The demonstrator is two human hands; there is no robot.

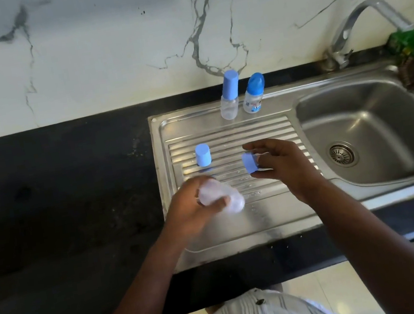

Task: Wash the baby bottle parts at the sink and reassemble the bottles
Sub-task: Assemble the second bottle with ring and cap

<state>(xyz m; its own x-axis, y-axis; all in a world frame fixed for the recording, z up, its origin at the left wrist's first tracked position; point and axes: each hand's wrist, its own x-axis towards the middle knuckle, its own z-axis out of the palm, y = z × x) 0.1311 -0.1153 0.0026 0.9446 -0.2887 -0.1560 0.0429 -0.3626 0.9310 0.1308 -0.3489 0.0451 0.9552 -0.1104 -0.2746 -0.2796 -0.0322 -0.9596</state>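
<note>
The left hand grips a clear bottle tilted on its side over the sink's draining board, both too blurred to show the bottle's mouth. The right hand pinches a blue ring, partly hidden by its fingers. A loose blue cap stands on the ribs, and behind it stand a plain capped bottle and a printed bottle whose label is too small to read

Steel drainboard: two bottles, blue cap
</note>
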